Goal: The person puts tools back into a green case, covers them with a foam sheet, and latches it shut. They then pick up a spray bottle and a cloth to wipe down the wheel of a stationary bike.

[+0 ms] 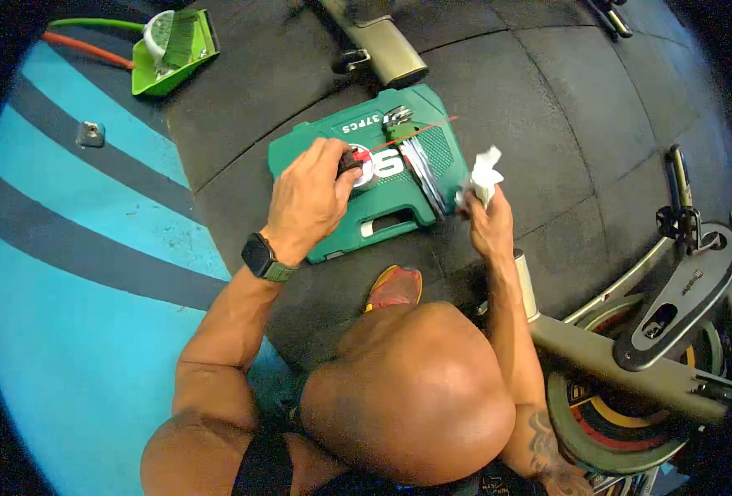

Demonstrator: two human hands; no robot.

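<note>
My left hand (312, 198) is closed around a small black thing with a red tip and a thin red straw (419, 131), which looks like a spray nozzle. The straw points right, across a green tool case (300, 142) marked "37PCS". Below that hand, the case lies flat on the floor. On its right side rests a green-and-silver hex key set (419, 169), its long metal pieces side by side. Just right of the case, my right hand (491, 225) pinches a crumpled white tissue (486, 174). Fingers partly hide what each hand grips.
A green dustpan (171, 70) with a brush lies at the upper left, near a blue striped floor (93, 331). Beyond the case stands a metal machine foot (391, 54). An exercise bike (672, 306) stands to the right. My shoe (396, 287) is close to the case.
</note>
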